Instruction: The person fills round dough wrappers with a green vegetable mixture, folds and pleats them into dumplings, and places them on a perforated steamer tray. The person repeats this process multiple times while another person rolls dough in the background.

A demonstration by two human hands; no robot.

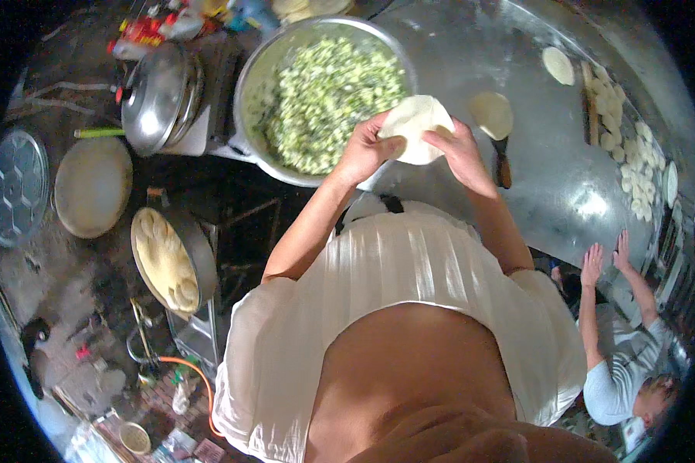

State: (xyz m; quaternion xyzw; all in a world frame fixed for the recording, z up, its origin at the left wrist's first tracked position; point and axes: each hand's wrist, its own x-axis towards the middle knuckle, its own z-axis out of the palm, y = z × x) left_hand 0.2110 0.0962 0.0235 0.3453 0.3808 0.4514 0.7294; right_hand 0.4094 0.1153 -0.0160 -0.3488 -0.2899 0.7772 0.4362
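Note:
Both of my hands hold a thin round dough wrapper (415, 124) at chest height, near the right rim of a large metal bowl. My left hand (366, 149) pinches its left edge, thumb on top. On the right side, my right hand (462, 155) grips it the same way, with the thumb pressed onto the dough. The metal bowl (249, 75) contains a chopped pale-green vegetable filling (336, 104). Just right of my right hand, another dough round (491, 114) lies on the metal tabletop beside a tool with a dark wooden handle (503, 165).
Small dough pieces (637, 168) and a rolling pin (589, 104) lie at the table's (544, 173) far right, where a co-worker's hands (592, 263) rest. At left stand a lidded pot (156, 104), a round pan (205, 254) with dough and an orange hose (208, 393).

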